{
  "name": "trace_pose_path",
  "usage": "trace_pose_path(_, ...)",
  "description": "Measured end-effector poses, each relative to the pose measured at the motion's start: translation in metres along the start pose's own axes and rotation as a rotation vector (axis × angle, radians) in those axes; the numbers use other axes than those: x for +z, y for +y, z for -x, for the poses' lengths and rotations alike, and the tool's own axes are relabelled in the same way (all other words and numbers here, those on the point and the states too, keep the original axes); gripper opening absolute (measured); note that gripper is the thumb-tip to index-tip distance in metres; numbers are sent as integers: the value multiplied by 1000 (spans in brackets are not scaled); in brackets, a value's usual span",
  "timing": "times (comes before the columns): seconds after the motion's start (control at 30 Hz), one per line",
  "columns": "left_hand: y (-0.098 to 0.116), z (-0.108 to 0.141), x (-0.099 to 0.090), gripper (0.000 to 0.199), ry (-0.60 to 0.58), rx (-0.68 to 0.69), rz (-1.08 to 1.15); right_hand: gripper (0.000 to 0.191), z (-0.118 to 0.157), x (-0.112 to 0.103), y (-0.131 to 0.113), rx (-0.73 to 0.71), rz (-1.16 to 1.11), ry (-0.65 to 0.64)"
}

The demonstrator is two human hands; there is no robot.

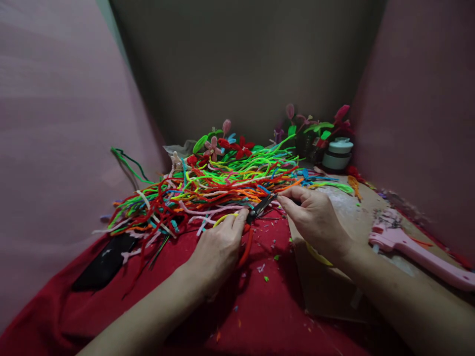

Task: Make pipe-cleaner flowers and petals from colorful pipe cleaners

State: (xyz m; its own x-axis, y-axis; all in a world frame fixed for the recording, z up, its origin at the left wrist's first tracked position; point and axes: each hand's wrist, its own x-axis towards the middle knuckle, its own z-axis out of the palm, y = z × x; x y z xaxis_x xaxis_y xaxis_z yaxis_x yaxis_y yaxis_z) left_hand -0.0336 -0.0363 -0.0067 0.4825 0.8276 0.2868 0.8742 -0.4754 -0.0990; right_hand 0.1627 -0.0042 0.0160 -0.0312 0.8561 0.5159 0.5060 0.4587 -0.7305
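Note:
My left hand [219, 242] is closed around scissors [261, 206] with dark blades and a red handle, the blades pointing up and to the right. A yellow strip [225, 218] shows just behind its fingers. At the blade tips, my right hand [315, 217] is closed in a pinch; whatever lies between its fingertips is too small to make out. Another yellow strip [318, 254] shows below the right wrist. Directly behind both hands spreads a heap of fuzzy pipe cleaners [218, 185] in green, red, orange, pink, white and blue.
A black phone-like slab [106, 262] lies at left on the red cloth [256, 306]. To the right are a cardboard sheet [326, 291], a pink glue gun [415, 247] and a pale-blue-lidded jar [337, 154]. Fuzzy flowers [243, 147] stand behind the heap. Coloured scraps dot the cloth.

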Motion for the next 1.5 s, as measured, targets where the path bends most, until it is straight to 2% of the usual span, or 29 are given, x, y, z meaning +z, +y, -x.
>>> trace_pose_path(0.23, 0, 1, -5, 52, -10, -4, -55, 21, 1, 2, 2, -14, -3, 8)
trace_pose_path(0.53, 1, 3, -5, 49, -44, -6, -83, 18, 2, 3, 1, -45, 133, 13)
trace_pose_path(0.73, 2, 5, -2, 50, -102, -18, 2, 19, 4, 4, 2, -110, 229, 94)
trace_pose_path(0.93, -9, 3, 1, 45, -35, -56, 85, 18, 5, 3, 4, -212, 271, 163)
trace_pose_path(1.13, -9, 0, -1, 46, -181, -16, 0, 16, 5, 1, 6, -282, 275, 176)
trace_pose_path(1.23, -8, -2, -1, 42, -199, 12, 9, 17, 6, 2, 7, -345, 322, 147)
trace_pose_path(1.37, -7, -9, -8, 33, -124, 6, 190, 17, 9, 7, 8, -473, 370, 166)
trace_pose_path(1.43, -5, -12, -16, 28, -41, -57, 431, 16, 12, 9, 9, -551, 371, 201)
trace_pose_path(1.5, 0, -17, -24, 27, -23, -163, 813, 14, 14, 12, 8, -632, 362, 217)
